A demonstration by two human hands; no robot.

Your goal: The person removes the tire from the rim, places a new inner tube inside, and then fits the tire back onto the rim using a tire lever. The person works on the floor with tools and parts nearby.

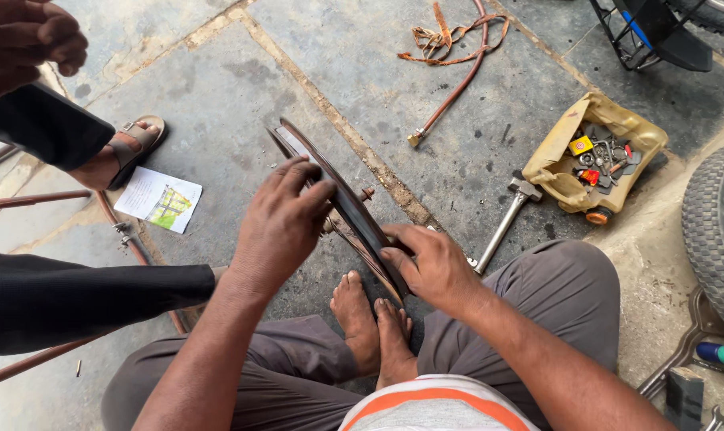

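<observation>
While the wheel [342, 203] stood upright on the floor [218, 104] before the feet, left hand [282, 223] clasped its rim and right hand [426, 263] pinched its lower edge, apparently seating the tyre; next needed a shifted grip.

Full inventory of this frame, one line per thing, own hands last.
wheel rim: 1, dark, upright on the floor at centre
hammer: 1, grey metal, on the floor right of the rim
tray of small parts: 1, yellow, upper right
hose: 1, reddish-brown, top centre
paper: 1, white and green, on the floor at left
tyre: 1, black, right edge
other person's sandalled foot: 1, left
left hand: on the rim's top edge
right hand: gripping the rim's lower edge
</observation>
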